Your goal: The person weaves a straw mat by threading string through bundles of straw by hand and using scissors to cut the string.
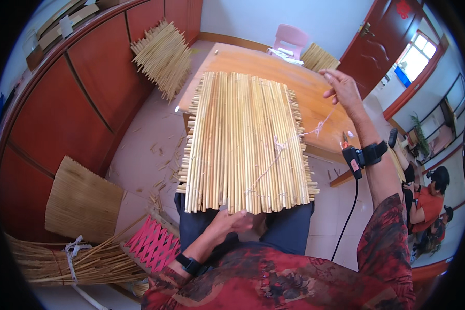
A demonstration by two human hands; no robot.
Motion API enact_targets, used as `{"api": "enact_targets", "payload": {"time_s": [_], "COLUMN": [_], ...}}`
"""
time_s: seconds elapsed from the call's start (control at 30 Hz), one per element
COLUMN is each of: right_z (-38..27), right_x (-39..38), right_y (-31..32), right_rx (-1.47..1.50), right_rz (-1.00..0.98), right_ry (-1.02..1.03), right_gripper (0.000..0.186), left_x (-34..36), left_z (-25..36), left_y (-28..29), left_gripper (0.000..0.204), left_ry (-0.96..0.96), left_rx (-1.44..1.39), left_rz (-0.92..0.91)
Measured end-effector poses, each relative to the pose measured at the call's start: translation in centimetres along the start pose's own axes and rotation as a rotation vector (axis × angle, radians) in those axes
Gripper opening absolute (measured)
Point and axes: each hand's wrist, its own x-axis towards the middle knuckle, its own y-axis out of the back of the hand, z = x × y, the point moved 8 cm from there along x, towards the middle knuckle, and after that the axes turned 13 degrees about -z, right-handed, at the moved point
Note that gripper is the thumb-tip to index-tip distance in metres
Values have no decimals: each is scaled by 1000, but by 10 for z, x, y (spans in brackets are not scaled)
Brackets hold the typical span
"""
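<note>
A mat of pale reed sticks (232, 142) lies across my lap and the wooden table (232, 59), with shorter sticks poking out at both sides. A thin pinkish string (280, 146) runs over it, with knotted loops at the right. My left hand (228, 223) is curled at the mat's near edge, gripping it, its fingers partly hidden. My right hand (340, 87) is raised beyond the mat's right side, fingers bent round the string, which stretches down to the mat. An orange-handled tool (345, 138) lies on the table, partly behind a wrist device.
Reed mats (82, 201) rest at lower left and upper left, beside red cabinets (77, 93). A tied reed bundle (41, 258) and pink-strapped stool (150, 243) are at lower left, scraps on the floor. A pink chair (289, 36) stands behind the table. Other people (426, 204) are at the right.
</note>
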Motion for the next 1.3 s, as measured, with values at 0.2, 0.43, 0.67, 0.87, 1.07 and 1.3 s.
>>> {"api": "enact_targets", "payload": {"time_s": [0.2,0.43,0.67,0.87,1.07,1.3], "right_z": [-41,-80,37,262,473,268], "right_x": [-7,-69,-301,-530,-652,-384], "right_y": [87,255,442,338,66,51], "right_rx": [166,357,-186,-1054,-1192,228], "right_rz": [130,517,950,511,-462,201], "right_ry": [119,259,-172,-746,-798,-692], "right_gripper": [26,30,30,23,21,40], "left_x": [-25,25,105,110,101,114], "left_z": [22,142,114,199,292,255], "left_y": [-23,-50,-62,-73,-174,-266], "left_gripper": [39,57,22,24,31,25], "left_ry": [223,-679,-335,-199,-498,-416], "left_rx": [321,1316,1257,709,827,1362], "left_rz": [-234,257,-24,-6,-163,-338]}}
